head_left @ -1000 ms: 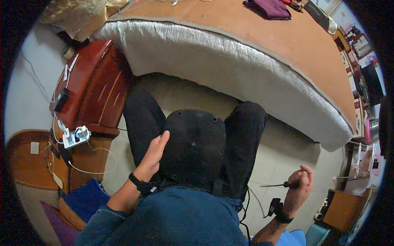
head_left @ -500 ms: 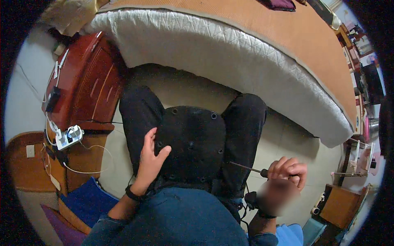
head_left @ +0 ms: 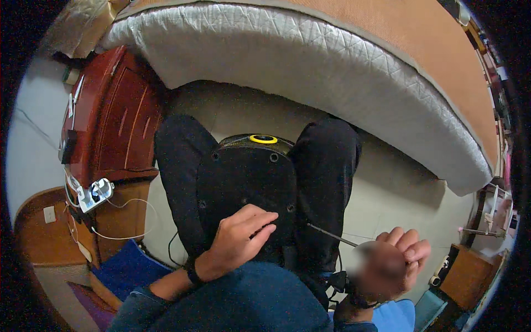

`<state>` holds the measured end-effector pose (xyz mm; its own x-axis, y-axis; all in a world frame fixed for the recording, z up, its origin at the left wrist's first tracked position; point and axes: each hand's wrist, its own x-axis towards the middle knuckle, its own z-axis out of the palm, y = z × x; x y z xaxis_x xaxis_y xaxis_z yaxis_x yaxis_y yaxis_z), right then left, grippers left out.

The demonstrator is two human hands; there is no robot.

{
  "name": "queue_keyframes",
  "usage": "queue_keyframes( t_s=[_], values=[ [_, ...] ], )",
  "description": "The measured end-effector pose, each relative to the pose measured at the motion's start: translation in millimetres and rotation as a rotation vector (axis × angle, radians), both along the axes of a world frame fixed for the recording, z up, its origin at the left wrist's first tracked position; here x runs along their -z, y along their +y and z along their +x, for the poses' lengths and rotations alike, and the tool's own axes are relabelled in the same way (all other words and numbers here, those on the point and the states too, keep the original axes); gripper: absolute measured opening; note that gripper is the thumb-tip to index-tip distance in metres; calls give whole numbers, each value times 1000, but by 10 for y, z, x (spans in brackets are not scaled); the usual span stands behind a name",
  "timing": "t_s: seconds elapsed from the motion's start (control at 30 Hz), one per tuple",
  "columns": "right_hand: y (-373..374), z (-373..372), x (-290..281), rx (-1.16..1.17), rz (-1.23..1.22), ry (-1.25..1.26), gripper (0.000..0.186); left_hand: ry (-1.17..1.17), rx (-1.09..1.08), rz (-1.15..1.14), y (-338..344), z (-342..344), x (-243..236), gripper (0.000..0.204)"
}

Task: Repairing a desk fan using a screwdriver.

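Note:
A black rounded device (head_left: 247,182) with screw holes and a yellow ring at its far end lies on my lap between my dark-trousered knees. My left hand (head_left: 238,239) rests flat on its near part, fingers spread over the black casing. My right hand (head_left: 394,263) is closed around the handle of a thin screwdriver (head_left: 331,236), low at the right. The metal shaft points left toward the device's near right edge. The tip stays just off the casing.
A large mattress (head_left: 310,72) with a quilted grey side and an orange cover fills the top. A red-brown cabinet (head_left: 108,119) stands to the left, with a white power strip (head_left: 91,193) and cables on it. Small wooden furniture (head_left: 462,276) sits at the right.
My left hand has slid from the device's left edge onto its near top. My right hand has drawn the screwdriver closer, its shaft pointing at the device. The view has tilted down.

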<state>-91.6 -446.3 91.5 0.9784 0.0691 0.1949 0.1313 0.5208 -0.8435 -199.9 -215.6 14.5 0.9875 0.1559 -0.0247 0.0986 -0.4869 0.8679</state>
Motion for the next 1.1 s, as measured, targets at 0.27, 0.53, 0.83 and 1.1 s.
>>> queue_keyframes(
  t_s=[0.27,0.53,0.83,1.1],
  values=[
    [57,-29,-9,-46,7,-16,22,101,76,-39,-121,-9,17,30],
    [286,-97,74,-68,-47,-98,21,107,140,-162,-173,-28,126,44],
    [483,-128,124,-82,-175,-238,16,180,207,-149,-142,-74,86,58],
    [509,-182,157,-92,-206,-302,21,140,214,-168,-118,-77,130,58]
  ],
)
